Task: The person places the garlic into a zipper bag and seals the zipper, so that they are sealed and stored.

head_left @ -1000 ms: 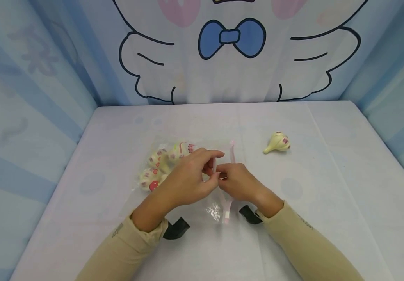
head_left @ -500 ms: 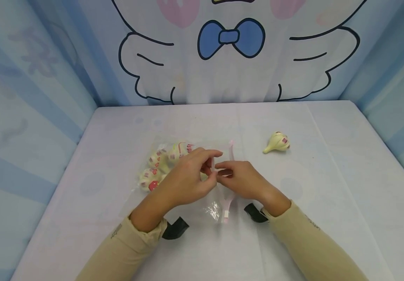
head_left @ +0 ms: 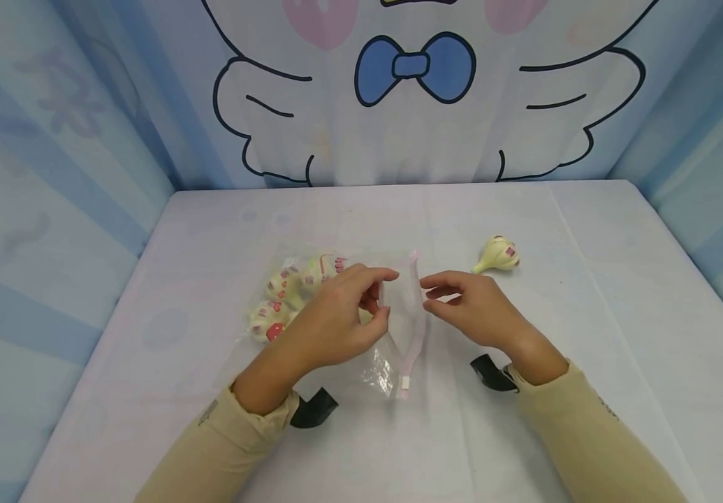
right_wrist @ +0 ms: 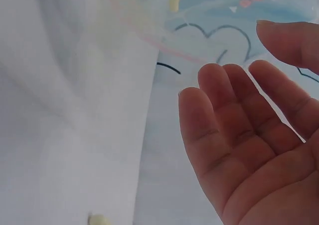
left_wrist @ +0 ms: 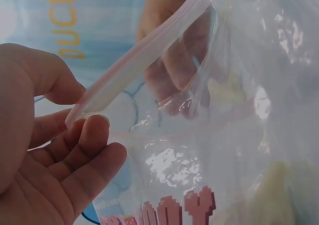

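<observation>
A clear zip bag [head_left: 422, 332] with a pink zip edge lies mid-table, its mouth towards the right and gaping. Several pale yellow garlic bulbs [head_left: 282, 285] with reddish marks show inside it, partly behind my left hand [head_left: 339, 321]. That hand pinches one lip of the mouth, the pink zip edge [left_wrist: 132, 55], between thumb and fingers. My right hand [head_left: 480, 307] is just right of the bag's mouth, its fingers [right_wrist: 197, 120] loosely bent with nothing between them. Behind it, a single garlic bulb [head_left: 499, 253] lies on the table.
A white slider [head_left: 405, 383] sits at the near end of the zip. Black wrist pieces [head_left: 314, 409] stick out from both sleeves. Pale cloth covers the table [head_left: 587, 335], and printed curtains [head_left: 411, 140] stand along its back and sides.
My right hand has let go near the left fingertips and moved right, away from the bag's mouth. The left hand has hardly moved, and the loose garlic bulb lies where it was.
</observation>
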A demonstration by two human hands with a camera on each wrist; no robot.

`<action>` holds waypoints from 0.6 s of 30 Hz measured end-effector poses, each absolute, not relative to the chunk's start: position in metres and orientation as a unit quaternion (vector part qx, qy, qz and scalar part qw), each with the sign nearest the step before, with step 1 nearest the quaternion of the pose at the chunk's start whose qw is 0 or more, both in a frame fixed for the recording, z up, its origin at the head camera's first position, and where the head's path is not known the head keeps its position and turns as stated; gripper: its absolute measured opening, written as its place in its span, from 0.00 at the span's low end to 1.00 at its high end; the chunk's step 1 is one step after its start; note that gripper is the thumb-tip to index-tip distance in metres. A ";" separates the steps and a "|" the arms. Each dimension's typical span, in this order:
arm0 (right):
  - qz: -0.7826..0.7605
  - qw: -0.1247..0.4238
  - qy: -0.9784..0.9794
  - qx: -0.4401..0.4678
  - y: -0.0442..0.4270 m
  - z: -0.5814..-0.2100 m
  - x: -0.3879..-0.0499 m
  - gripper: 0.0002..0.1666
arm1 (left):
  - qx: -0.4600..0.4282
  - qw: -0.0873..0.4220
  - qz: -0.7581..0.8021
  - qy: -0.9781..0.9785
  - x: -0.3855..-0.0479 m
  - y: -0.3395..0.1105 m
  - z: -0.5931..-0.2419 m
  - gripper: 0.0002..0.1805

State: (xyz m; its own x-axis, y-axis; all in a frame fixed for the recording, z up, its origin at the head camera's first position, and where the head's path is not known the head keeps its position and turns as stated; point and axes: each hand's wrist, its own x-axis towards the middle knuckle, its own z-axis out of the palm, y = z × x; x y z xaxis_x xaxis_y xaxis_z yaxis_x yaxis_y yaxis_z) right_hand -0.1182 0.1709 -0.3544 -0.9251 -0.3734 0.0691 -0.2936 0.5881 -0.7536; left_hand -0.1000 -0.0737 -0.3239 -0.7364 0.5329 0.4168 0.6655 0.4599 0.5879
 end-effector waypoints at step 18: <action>-0.367 0.017 0.926 -0.090 0.211 -0.348 -0.135 0.26 | -0.352 0.090 -0.375 -0.853 -0.099 -0.073 -0.323 0.20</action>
State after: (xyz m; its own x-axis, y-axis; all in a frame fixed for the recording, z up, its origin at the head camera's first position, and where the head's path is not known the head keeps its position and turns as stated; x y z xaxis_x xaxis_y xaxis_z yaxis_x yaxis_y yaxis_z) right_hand -0.1350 0.2107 -0.3483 -0.9832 -0.1790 0.0347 -0.1542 0.7144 -0.6825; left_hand -0.0994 -0.0732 -0.3234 -0.7363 0.5325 0.4175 0.6675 0.4706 0.5770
